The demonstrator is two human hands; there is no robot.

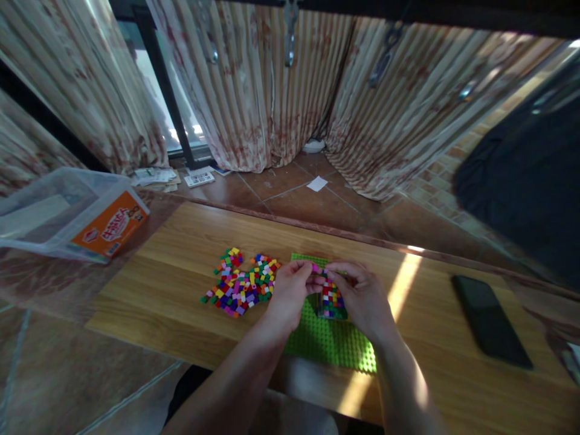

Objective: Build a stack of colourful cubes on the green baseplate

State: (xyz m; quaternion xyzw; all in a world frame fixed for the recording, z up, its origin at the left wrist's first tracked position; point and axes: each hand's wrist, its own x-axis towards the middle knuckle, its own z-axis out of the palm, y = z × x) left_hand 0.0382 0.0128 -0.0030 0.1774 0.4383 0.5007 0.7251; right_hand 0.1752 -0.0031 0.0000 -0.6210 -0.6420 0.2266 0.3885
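Note:
My left hand [292,287] is closed in a pinch on a small magenta brick [316,267] above the green baseplate [333,344]. Close beside it, my right hand [362,293] has thumb and fingers drawn together near the same spot; what they hold, if anything, is too small to make out. Between and below the hands, a block of many-coloured bricks [332,297] stands on the baseplate, its far part covered by my fingers. A loose pile of small coloured bricks [244,287] lies left of the baseplate, near my left hand.
A wooden board [158,290] carries the bricks and baseplate. A black phone [492,320] lies at the right, and a clear plastic bin [54,244] with an orange label stands at the left. Striped curtains [254,90] hang behind; papers [156,176] lie on the floor.

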